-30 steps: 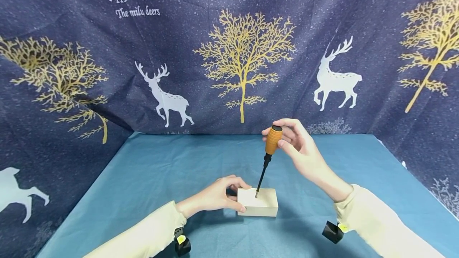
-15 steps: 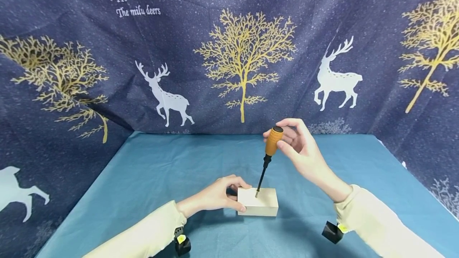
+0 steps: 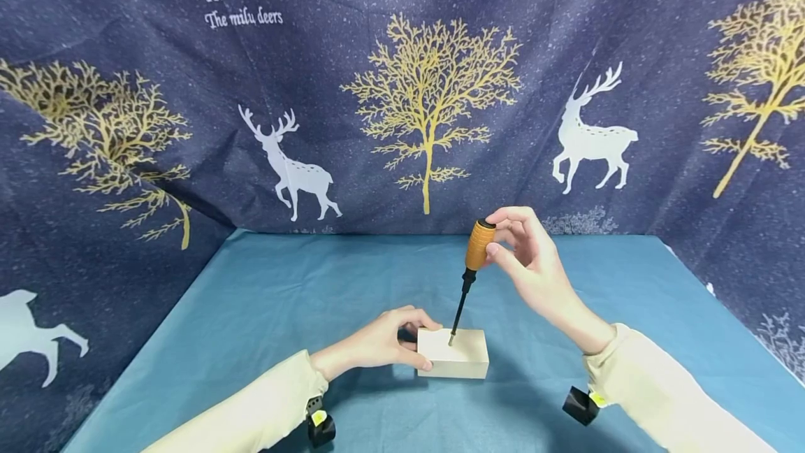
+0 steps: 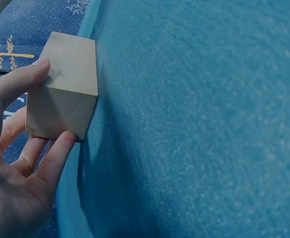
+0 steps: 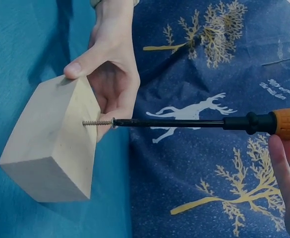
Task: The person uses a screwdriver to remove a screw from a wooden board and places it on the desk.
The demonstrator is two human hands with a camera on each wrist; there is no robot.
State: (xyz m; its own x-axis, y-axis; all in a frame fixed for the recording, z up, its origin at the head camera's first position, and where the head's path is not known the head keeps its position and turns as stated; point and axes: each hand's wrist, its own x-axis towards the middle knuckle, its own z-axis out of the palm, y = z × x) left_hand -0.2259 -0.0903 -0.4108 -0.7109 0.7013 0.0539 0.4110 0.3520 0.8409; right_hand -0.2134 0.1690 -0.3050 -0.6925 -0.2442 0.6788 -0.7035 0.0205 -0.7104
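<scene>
A pale wooden block point(image 3: 462, 368) rests on the blue cloth. My left hand point(image 3: 382, 342) grips its left end, thumb on the near face and fingers behind. In the right wrist view a threaded screw point(image 5: 97, 123) stands partly sunk in the block's top face. The black shaft of a screwdriver point(image 5: 169, 123) meets the screw's head, nearly in line with it. My right hand point(image 3: 534, 257) holds the orange handle point(image 3: 480, 245) above, thumb and fingertips at its right side and top. The screwdriver leans slightly right. In the left wrist view the thumb point(image 4: 33, 74) presses the block.
Blue cloth point(image 3: 302, 278) covers the table around the block. Behind it hangs a dark blue backdrop point(image 3: 377, 180) printed with deer and trees. A small black camera sits at each wrist, the right one point(image 3: 581, 405) hanging below the sleeve.
The right hand's fingers, earlier reaching past the left of the handle, have drawn back to its right side. The block and left hand stay put.
</scene>
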